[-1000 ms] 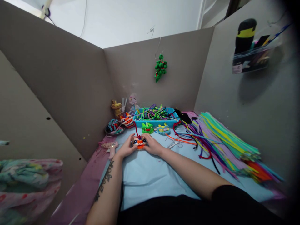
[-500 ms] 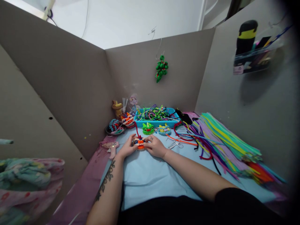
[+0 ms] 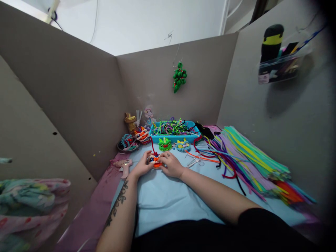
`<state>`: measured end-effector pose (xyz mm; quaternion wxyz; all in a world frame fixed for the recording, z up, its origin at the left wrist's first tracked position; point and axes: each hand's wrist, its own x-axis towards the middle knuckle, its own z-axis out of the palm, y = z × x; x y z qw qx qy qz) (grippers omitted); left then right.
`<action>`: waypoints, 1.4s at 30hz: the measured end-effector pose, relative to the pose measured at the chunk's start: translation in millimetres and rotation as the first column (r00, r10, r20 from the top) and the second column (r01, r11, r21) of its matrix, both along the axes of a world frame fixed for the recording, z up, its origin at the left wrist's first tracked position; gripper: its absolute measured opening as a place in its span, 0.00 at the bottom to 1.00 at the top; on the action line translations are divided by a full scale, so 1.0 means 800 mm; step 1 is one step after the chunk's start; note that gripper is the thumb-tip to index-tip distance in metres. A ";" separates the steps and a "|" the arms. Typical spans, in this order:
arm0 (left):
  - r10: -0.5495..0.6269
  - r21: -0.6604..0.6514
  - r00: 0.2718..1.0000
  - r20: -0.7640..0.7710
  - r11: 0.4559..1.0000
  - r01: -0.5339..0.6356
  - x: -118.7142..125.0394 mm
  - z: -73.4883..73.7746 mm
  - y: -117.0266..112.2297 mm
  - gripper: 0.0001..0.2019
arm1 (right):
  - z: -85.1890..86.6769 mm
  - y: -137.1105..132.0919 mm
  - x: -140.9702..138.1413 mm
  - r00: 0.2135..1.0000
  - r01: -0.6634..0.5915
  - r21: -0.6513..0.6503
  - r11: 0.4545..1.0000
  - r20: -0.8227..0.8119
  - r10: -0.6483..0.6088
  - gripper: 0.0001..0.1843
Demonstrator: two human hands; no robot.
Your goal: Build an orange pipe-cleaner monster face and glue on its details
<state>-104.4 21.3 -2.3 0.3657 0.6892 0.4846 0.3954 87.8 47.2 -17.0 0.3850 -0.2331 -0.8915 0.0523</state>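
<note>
Between my two hands sits an orange and cream pipe-cleaner figure (image 3: 156,164) with dark blue eyes, close above the blue cloth. My left hand (image 3: 143,164) grips its left side. My right hand (image 3: 171,164) closes on its right side, the fingers reaching over its front and covering part of it. A dark red pipe cleaner (image 3: 152,145) sticks up from its top. Just beyond stand a green pipe-cleaner figure (image 3: 165,144) and a light blue and yellow one (image 3: 183,145).
A blue tray (image 3: 174,139) of tangled pipe cleaners stands at the back. Left are a pink glue gun (image 3: 126,167) and a bowl (image 3: 128,150) beside an orange and white figure (image 3: 142,135). Scissors (image 3: 195,162) lie right, near bundled pipe cleaners (image 3: 252,157). Grey panels (image 3: 173,101) enclose the table.
My right hand has shifted its fingers further over the front of the orange figure. My left hand stays at its side. The whole view has moved slightly.
</note>
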 end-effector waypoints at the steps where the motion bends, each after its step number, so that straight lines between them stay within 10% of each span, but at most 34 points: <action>1: 0.000 -0.007 1.000 -0.001 1.000 0.000 0.000 0.001 -0.001 0.30 | 0.000 -0.001 -0.004 1.000 0.013 -0.015 1.000 -0.022 -0.013 0.17; 22: -0.019 0.034 0.998 -0.052 0.999 0.021 -0.002 0.005 -0.003 0.41 | -0.019 0.025 -0.004 0.985 -0.105 -0.389 0.915 -0.169 0.041 0.40; 37: -0.019 0.094 0.999 -0.039 0.995 0.022 -0.008 0.004 -0.003 0.44 | -0.017 0.034 -0.001 0.962 -0.194 -0.525 0.829 -0.266 0.057 0.38; 42: 0.206 0.114 0.976 -0.065 0.974 -0.198 -0.017 0.001 0.003 0.23 | -0.015 0.044 0.013 0.957 0.006 -0.549 0.836 -0.238 -0.163 0.21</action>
